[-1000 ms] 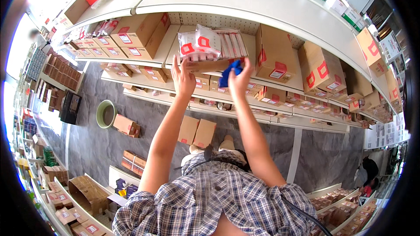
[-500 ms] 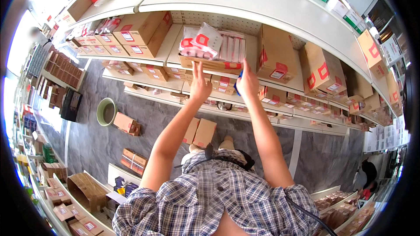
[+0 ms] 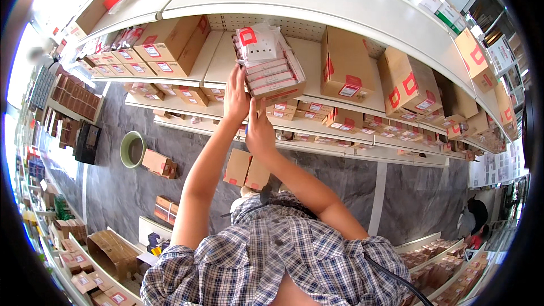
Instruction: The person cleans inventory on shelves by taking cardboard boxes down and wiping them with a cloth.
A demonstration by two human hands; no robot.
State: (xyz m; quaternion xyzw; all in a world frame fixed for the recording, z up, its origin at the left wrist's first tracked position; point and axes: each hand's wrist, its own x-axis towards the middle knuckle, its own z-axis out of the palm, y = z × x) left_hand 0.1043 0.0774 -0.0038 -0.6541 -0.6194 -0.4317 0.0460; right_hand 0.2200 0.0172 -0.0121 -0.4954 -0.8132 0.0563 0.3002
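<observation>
An open cardboard box point(image 3: 277, 92) sits at an angle on the middle shelf, its near corner over the front edge. Inside it are slim white packs point(image 3: 271, 73) in rows, with a clear plastic bag point(image 3: 258, 42) holding a white, red-marked item on top. My left hand point(image 3: 236, 99) is open, its straight fingers along the box's left side. My right hand point(image 3: 260, 133) has fingers stretched up to the box's near corner. Its other fingers curl round a small blue object, mostly hidden, with only a sliver showing beside the palm.
Larger cartons point(image 3: 347, 65) stand to the right on this shelf, and stacked cartons point(image 3: 173, 45) to the left. The upper shelf board point(image 3: 283, 0) overhangs the box. Lower shelves hold smaller boxes. A green bin point(image 3: 132, 150) and two cartons point(image 3: 237, 167) by my feet stand on the floor.
The open box has turned, its near corner now pointing toward me. My right hand has moved left from the box's right end to beside my left hand, which has shifted left and up.
</observation>
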